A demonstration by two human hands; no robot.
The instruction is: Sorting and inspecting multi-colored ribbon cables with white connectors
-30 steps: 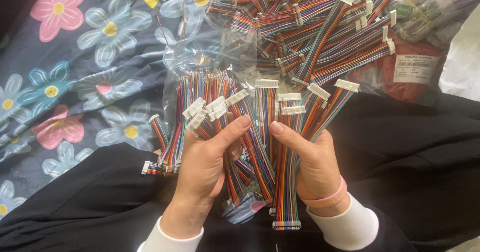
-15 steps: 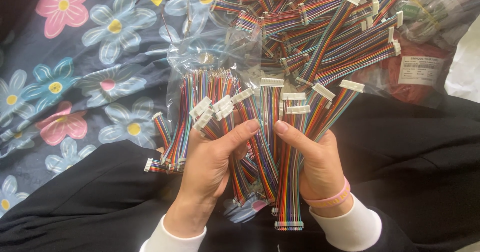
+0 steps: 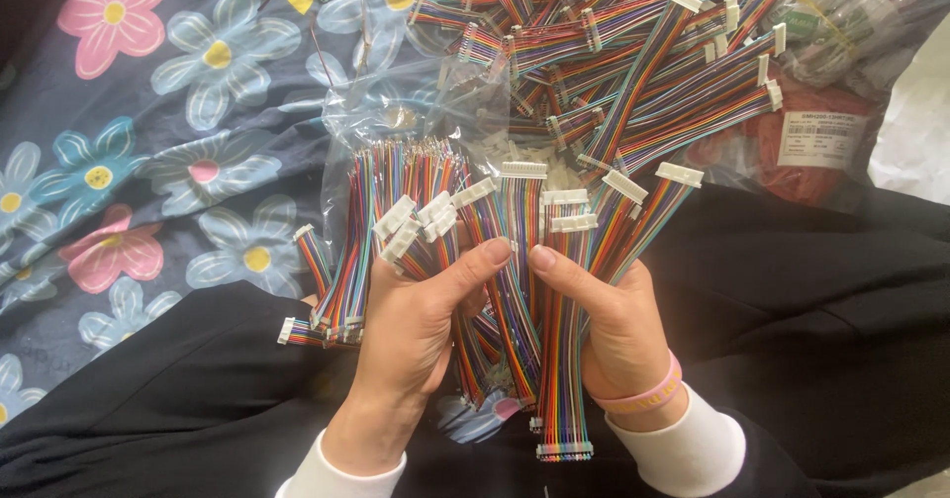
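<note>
Head view, nearest first: two hands meet at lower centre, left hand [image 3: 411, 345] and right hand [image 3: 609, 335], both curled around one fanned bundle of rainbow ribbon cables [image 3: 520, 300]. Thumbs press together over its middle, fingers wrapped behind, so the bundle sits between the palms, equally close to each. Its long axis runs near to far, away from the body; white connectors [image 3: 524, 171] top the far ends, and one cable hangs lowest, its plug [image 3: 564, 451] near the right wrist. Cables in the grip are too many and too overlapped to count. A pink wristband [image 3: 648, 396] circles the right wrist. Black cloth [image 3: 802, 310] lies beneath. Beyond the fingertips sits a clear bag [image 3: 396, 122], then one large loose heap of like cables [image 3: 633, 53]. Floral fabric [image 3: 158, 112] spreads left; a bag of red wire [image 3: 821, 162] lies far right.
</note>
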